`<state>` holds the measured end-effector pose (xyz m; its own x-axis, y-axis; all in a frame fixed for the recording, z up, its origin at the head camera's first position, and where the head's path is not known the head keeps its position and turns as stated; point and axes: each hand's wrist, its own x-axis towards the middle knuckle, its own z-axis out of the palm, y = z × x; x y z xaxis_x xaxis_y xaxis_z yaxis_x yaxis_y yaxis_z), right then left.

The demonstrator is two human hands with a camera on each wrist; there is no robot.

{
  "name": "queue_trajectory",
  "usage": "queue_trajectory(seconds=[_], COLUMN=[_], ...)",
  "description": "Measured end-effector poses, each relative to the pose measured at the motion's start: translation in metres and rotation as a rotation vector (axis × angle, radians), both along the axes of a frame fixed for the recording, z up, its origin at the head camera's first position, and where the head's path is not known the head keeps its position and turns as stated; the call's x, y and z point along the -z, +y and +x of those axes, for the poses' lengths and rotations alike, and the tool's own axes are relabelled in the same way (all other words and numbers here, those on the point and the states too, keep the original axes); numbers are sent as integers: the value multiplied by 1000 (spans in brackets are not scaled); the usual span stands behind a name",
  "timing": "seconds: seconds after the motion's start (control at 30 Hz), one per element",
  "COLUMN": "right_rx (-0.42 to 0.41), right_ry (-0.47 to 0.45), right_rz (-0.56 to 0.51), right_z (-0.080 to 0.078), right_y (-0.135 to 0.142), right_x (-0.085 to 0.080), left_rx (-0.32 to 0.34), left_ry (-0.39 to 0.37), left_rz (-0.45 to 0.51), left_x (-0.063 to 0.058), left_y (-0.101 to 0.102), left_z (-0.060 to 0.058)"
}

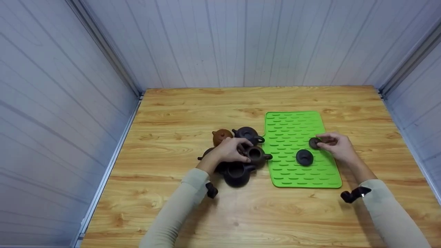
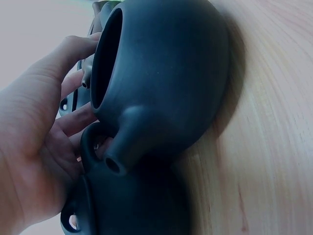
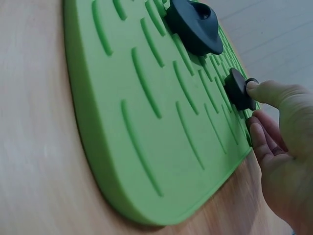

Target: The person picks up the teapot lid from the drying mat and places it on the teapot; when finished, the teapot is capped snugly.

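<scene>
While the right hand [image 1: 337, 148] pinches a small lid [image 1: 313, 143] near the green mat's [image 1: 286, 179] right edge, a larger lid [image 1: 304, 157] lies on the mat. Left of it, the brown teapot [image 1: 256, 162] and black teapot [image 1: 237, 179] stand uncovered, contents indiscernible; the reddish teapot [image 1: 219, 137] is lidded. Whether the left hand's [image 1: 225, 151] fingers grip anything there, one cannot tell.

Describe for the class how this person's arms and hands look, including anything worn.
The left sleeve and right sleeve are long, pale grey-green and plain. The left hand and right hand wear no gloves. By each cuff sits a small, knobby black device: one left, one right. No cables show.
</scene>
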<state>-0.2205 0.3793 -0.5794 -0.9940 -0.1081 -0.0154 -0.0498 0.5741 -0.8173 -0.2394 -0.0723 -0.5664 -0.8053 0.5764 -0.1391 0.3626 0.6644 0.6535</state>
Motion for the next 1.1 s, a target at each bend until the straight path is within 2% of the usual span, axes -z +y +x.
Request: queue_trajectory(seconds=[0.03, 0.1, 0.23, 0.27, 0.37, 0.4, 0.47, 0.53, 0.57, 0.67, 0.77, 0.8, 0.83, 1.03, 1.07, 1.1], right_rx=[3, 8, 0, 0, -1, 2, 6, 7, 9, 12, 12, 12, 10, 0, -2, -3], right_ry=[1, 3, 16, 16, 20, 19, 17, 15, 13, 14, 18, 19, 22, 23, 18, 13], right_rz=[0, -2, -18, -25, -33, -40, -53, -61, -63, -53, -30, -26, -19, -6, -6, -7], right_z=[0, 0, -2, -2, -1, -1, 0, 0, 0, -1, -2, -3, -3, -1, 0, 0], right_y=[0, 0, 3, 3, 3, 3, 3, 2, 2, 1, 1, 1, 0, -1, -1, -1], right_x=[0, 2, 7, 7, 7, 7, 7, 7, 6, 7, 7, 7, 7, 5, 4, 4], left_rx=[-2, -1, -7, -6, -5, -2, 4, 10, 14, 17, 16, 13, 12, 14, 14, 13], left_ry=[-16, -8, -3, 2, -6, -10, 9, 10, 20, -7, 10, 1, 13, 8, -2, 4], left_rz=[-2, 9, -3, 3, -1, 12, 7, 3, 6, 15, 12, 9, 3, 3, 2, -4], left_x=[-6, 8, 7, 13, 2, 8, 6, -1, 0, -9, -4, -6, -2, 0, -4, 0], left_y=[1, -1, -1, -1, 0, 0, 0, 1, 0, 0, 0, 0, 0, -1, 0, 0], left_z=[2, -5, -5, -8, -3, -6, -5, -1, -1, 3, 1, 1, -1, -1, 1, -1])
